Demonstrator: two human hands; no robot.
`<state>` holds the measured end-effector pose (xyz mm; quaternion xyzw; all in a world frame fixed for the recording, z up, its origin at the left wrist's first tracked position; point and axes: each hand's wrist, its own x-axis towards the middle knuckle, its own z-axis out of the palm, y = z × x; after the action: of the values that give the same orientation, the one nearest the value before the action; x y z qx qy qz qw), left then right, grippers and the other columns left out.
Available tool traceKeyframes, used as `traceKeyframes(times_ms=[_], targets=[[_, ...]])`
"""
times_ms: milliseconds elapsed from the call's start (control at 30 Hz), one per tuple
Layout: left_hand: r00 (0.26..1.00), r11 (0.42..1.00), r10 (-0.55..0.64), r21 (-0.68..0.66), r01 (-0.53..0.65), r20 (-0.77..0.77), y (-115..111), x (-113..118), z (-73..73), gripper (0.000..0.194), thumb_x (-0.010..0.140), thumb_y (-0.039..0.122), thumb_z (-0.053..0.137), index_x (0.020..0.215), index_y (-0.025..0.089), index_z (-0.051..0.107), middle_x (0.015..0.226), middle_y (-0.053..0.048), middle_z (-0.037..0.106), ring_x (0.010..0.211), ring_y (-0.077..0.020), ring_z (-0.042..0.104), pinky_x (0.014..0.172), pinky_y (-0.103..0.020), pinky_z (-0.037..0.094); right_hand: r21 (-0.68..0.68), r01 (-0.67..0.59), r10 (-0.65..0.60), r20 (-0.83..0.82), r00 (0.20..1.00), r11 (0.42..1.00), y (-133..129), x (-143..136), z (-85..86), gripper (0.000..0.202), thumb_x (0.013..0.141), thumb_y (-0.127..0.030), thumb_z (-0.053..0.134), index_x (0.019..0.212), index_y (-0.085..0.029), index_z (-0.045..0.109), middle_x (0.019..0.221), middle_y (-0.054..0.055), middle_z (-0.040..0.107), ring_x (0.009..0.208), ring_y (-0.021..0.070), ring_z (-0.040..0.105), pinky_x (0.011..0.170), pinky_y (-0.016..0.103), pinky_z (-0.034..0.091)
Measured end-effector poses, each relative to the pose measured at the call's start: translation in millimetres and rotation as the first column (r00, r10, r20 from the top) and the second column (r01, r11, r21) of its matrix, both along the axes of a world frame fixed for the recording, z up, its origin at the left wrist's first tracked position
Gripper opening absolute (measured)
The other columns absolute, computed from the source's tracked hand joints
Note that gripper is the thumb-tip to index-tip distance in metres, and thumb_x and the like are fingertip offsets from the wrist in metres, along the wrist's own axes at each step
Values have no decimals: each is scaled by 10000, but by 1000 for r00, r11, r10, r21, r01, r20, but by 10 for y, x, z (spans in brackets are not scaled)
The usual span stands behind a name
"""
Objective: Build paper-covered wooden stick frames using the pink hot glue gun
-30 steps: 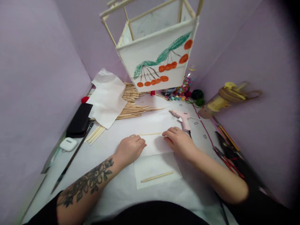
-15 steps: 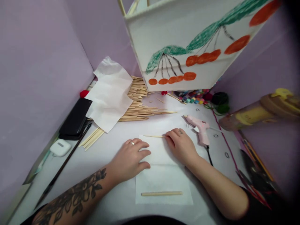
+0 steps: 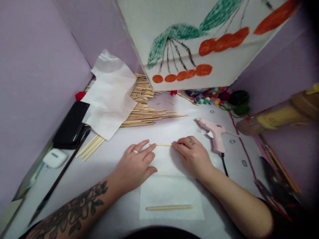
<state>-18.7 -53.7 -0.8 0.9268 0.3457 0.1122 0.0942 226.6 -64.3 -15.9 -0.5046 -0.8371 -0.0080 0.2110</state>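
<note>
The left hand [image 3: 136, 162], spread, has reached the paper's [image 3: 171, 192] far-edge stick [image 3: 163, 144], still pinched by the right hand [image 3: 193, 155], near-edge stick [image 3: 169, 207] already laid.

The thin stick [image 3: 163, 144] at centre, the lower stick [image 3: 169, 207] and the stick heap [image 3: 144, 114] look like bare, matt wood. The lower sheet [image 3: 171, 192] is thin, matt paper; the loose sheet [image 3: 109, 96] at upper left, creased paper. The glue gun [image 3: 217, 137] at right looks smooth plastic.
</note>
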Motion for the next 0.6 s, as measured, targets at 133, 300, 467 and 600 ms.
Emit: traceKeyframes(times_ms=[133, 300, 467, 600], targets=[[1000, 999, -3, 43, 3, -10, -20, 3, -4, 185, 851, 333, 640, 932, 170, 609, 1314, -49, 601, 1241, -299, 490, 886, -428, 366, -13, -11, 12, 44, 999, 1000, -34, -14, 42, 263, 837, -35, 518, 966, -130, 726, 893, 86, 688, 800, 230, 505, 701, 346, 462], [1000, 997, -8, 78, 8, 3, -34, 10, -9, 169, 857, 322, 635, 919, 166, 623, 1267, -52, 635, 1188, -283, 535, 860, -412, 374, -52, -13, 20, 129, 992, 999, -72, -31, 87, 262, 871, -62, 495, 974, -136, 724, 870, 72, 685, 786, 219, 511, 689, 328, 457], [995, 993, -19, 114, 8, 99, -17, 8, -35, 148, 894, 302, 582, 894, 165, 638, 1152, -45, 693, 1113, -261, 577, 853, -400, 370, -97, -9, 38, 304, 952, 995, -91, -59, 118, 213, 889, -105, 521, 977, -129, 713, 914, 85, 689, 812, 233, 534, 680, 346, 441], [989, 990, -32, 141, 12, 143, 10, 8, -35, 166, 902, 300, 563, 893, 173, 671, 1054, -60, 711, 1015, -242, 598, 851, -391, 388, -164, -13, 66, 322, 944, 986, -91, -61, 160, 228, 880, -102, 516, 997, -139, 708, 951, 97, 698, 840, 252, 564, 667, 360, 442]])
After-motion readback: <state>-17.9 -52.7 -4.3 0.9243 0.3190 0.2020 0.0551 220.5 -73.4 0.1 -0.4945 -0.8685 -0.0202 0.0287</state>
